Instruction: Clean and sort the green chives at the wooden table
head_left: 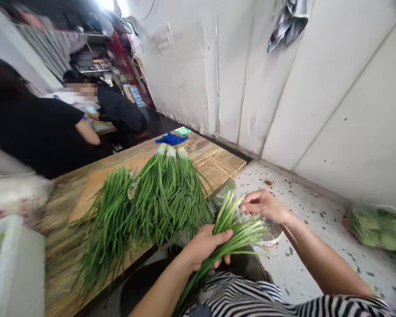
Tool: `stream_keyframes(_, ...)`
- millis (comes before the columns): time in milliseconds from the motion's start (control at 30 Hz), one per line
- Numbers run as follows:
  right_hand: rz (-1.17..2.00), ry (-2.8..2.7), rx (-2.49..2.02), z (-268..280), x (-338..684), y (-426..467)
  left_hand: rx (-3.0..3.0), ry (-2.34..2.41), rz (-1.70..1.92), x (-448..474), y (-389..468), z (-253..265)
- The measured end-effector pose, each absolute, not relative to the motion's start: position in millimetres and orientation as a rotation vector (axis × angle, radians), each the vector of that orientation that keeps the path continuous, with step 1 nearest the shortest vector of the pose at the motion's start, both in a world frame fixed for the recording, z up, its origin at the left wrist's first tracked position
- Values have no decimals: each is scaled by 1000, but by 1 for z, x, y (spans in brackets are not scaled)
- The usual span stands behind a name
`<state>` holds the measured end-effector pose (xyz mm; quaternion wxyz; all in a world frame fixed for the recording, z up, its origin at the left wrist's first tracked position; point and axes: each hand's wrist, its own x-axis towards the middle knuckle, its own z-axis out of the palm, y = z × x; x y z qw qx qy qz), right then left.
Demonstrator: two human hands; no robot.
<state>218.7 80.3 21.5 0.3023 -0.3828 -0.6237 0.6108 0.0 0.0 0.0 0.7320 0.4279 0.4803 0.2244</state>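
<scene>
My left hand is closed around a loose bunch of garlic chives, low over my lap beside the table edge. The pale stem ends fan out up and to the right, while the green leaves trail under my left forearm. My right hand is closed, thumb and fingertips pinched together next to the pale ends. Whatever sits in that pinch is too small to make out. On the wooden table lie several bundled garlic chives, pale ends pointing away from me, with another green pile to their left.
Thin sticks lie on the table's right end, near a blue cloth and a code card. A white box stands at left. Below my right hand is a tub; bagged greens sit at right. Two people sit behind.
</scene>
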Motion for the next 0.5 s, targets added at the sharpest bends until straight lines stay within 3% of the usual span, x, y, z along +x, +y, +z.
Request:
stream_keyframes(300, 1463, -1445, -1160, 19, 234, 86, 900, 1052, 463, -1, 1, 8)
stream_keyframes(500, 1411, -1663, -1092, 32, 211, 78, 935, 1052, 456, -1, 3, 7)
